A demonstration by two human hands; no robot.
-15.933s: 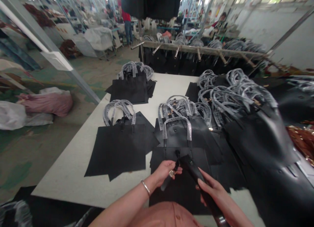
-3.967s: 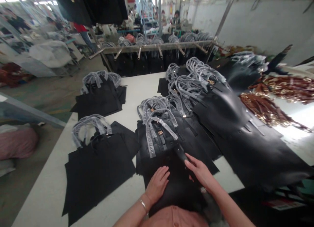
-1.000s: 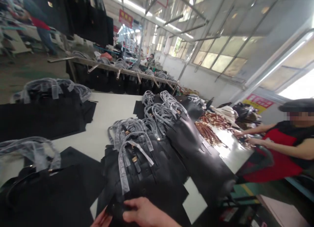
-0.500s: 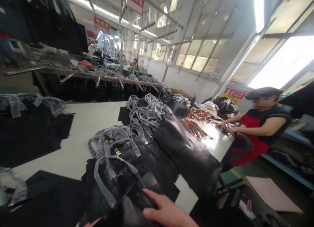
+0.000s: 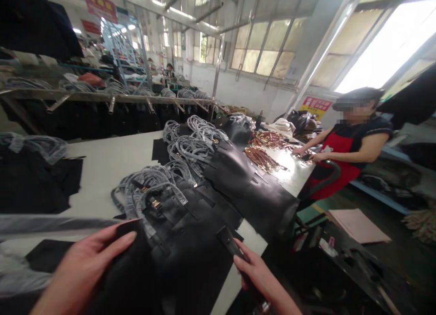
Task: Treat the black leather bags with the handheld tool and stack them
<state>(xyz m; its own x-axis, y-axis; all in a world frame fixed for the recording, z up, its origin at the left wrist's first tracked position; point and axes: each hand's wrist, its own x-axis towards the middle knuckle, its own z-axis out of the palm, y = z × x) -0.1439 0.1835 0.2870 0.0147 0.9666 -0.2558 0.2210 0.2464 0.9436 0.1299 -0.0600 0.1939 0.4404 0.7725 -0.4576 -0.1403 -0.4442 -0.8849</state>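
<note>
My left hand (image 5: 95,260) grips the edge of a black bag panel (image 5: 131,274) at the lower left, thumb on top. A plastic-wrapped handle (image 5: 61,222) stretches out to the left just behind that hand. My right hand (image 5: 254,267) pinches a dark strap (image 5: 229,242) between thumb and fingers, over the front edge of the table. Beyond both hands lies a pile of black leather bag panels (image 5: 200,215) with wrapped handles (image 5: 132,192) and a gold-coloured clasp (image 5: 156,205). The lower end of the strap is partly hidden by my right hand.
Large black leather panels (image 5: 252,178) and brown straps (image 5: 264,158) cover the right of the white table (image 5: 102,162). A co-worker in a red apron (image 5: 340,153) stands at the far right side. More black pieces (image 5: 37,183) lie left; a metal rack (image 5: 112,99) stands behind.
My left hand has come up into view, holding the panel's edge. My right hand has shifted right from the pile and now pinches the strap. The view has turned slightly right.
</note>
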